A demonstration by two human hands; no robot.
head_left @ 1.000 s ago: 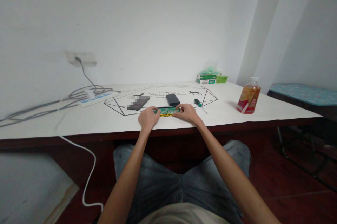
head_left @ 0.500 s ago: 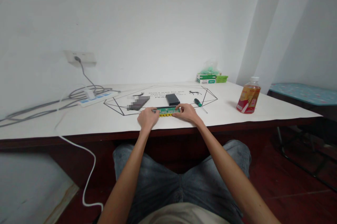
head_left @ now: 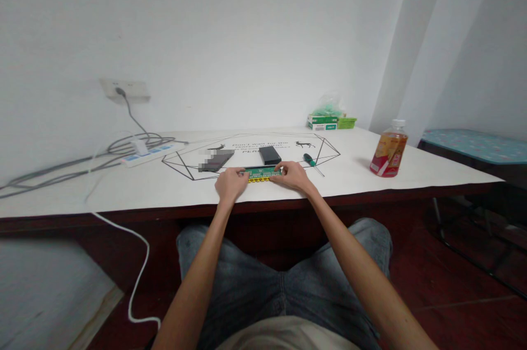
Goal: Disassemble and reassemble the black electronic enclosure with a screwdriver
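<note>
A long, narrow green circuit board lies lengthwise from side to side at the near part of the white counter, close to its front edge. Its flat green face carries pale markings and small parts too fine to make out, and a row of bright yellow blocks, broken by dark openings, lines the side nearest the person. A thin dark strip shows along the far side. The left hand grips the left end between thumb and fingers, and the right hand pinches the right end the same way, so both tips of the board are covered. Just beyond sits a small black box; a green-and-black screwdriver lies to the right.
</note>
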